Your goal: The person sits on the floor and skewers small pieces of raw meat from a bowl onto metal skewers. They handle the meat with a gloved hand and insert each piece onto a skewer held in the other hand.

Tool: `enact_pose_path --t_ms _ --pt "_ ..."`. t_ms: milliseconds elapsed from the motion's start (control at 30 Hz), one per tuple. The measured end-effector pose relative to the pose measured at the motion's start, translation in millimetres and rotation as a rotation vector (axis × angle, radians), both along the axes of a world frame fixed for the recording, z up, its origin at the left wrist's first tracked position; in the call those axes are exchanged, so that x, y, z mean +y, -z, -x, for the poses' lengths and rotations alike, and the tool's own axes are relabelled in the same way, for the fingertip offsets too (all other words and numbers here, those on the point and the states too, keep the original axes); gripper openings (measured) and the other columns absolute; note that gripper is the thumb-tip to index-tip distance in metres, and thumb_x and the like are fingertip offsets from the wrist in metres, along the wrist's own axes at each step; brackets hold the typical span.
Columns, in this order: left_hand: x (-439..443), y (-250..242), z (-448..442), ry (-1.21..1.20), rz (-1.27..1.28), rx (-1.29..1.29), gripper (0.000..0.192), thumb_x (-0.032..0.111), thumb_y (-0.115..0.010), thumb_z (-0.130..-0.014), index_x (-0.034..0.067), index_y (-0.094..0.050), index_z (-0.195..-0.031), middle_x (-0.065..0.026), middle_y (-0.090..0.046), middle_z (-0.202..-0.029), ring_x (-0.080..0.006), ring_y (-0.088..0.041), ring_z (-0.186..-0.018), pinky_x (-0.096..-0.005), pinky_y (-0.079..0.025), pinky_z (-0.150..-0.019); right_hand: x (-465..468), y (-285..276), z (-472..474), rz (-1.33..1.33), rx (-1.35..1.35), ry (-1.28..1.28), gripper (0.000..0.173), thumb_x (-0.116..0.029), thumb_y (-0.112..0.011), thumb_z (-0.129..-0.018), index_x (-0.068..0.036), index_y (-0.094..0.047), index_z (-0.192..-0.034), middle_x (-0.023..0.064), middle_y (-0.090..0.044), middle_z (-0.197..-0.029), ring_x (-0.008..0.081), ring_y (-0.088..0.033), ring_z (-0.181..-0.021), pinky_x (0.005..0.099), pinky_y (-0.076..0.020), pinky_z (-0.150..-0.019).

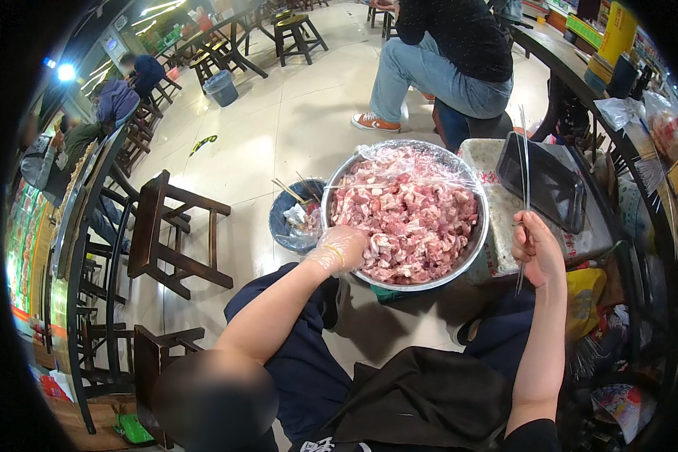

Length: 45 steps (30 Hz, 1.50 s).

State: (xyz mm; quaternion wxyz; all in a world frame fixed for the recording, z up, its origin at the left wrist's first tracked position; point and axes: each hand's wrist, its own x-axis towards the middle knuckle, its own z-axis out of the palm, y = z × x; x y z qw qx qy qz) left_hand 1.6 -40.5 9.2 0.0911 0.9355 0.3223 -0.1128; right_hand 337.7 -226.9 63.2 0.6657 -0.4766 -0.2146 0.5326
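A large round metal basin (483, 226) stands before me, filled with chunks of raw meat (404, 220). Crumpled clear plastic film (407, 161) covers the meat's far side. My left hand (342, 248), in a clear plastic glove, rests at the basin's near left rim with its fingertips at the meat; whether it grips a piece cannot be told. My bare right hand (537, 248), right of the basin, is closed around several thin metal skewers (524, 169) held upright. Behind them a black plastic tray (542, 181) lies on a white foam box (497, 248).
A blue lined bin (285, 237) holding sticks and waste touches the basin's left side. Wooden stools (186, 265) stand farther left. A seated person in jeans (440, 73) is beyond the basin. A long table (565, 62) curves along the right, with bags and bundled skewers (650, 169).
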Motion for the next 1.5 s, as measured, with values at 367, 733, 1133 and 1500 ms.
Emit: enact_pose_path --t_ms 367,733,1133,1500 --pt "0.0 8.0 -5.8 -0.035 0.038 -0.176 0.027 0.022 -0.069 -0.072 0.000 -0.072 -0.087 -0.0234 -0.070 -0.092 -0.0411 -0.068 -0.092 -0.0477 -0.053 -0.086 4.2 3.8 2.0 -0.001 -0.017 -0.010 0.019 -0.025 -0.052 -0.106 -0.008 -0.060 -0.103 -0.0032 -0.052 -0.066 0.0028 -0.029 -0.049 0.0200 -0.0236 -0.045" --pt "-12.1 11.2 -48.0 -0.190 0.095 -0.366 0.030 0.028 -0.063 -0.081 0.001 -0.072 -0.092 -0.0229 -0.068 -0.106 -0.0431 -0.064 -0.103 -0.0487 -0.051 -0.093 7.3 4.5 1.5 0.022 -0.034 0.002 0.021 -0.026 -0.052 -0.106 -0.008 -0.060 -0.101 -0.0032 -0.052 -0.065 0.0042 -0.028 -0.048 0.0211 -0.0226 -0.045" --pt "38.3 -58.4 -57.3 -0.343 0.271 -0.482 0.021 0.021 -0.063 -0.079 0.003 -0.071 -0.084 -0.0136 -0.069 -0.080 -0.0226 -0.066 -0.080 -0.0357 -0.051 -0.077 -5.4 6.3 -12.7 0.038 -0.017 -0.010 0.019 -0.025 -0.052 -0.106 -0.009 -0.059 -0.099 -0.0026 -0.053 -0.065 0.0037 -0.028 -0.048 0.0208 -0.0232 -0.045" --pt "49.7 -66.1 -35.4 -0.474 0.401 -0.533 0.020 0.018 -0.062 -0.084 0.002 -0.070 -0.092 -0.0068 -0.070 -0.082 -0.0160 -0.065 -0.078 -0.0322 -0.051 -0.074 -8.8 1.1 -9.1 0.039 -0.033 -0.037 0.019 -0.025 -0.052 -0.106 -0.009 -0.060 -0.098 -0.0026 -0.053 -0.064 0.0036 -0.027 -0.048 0.0207 -0.0225 -0.045"
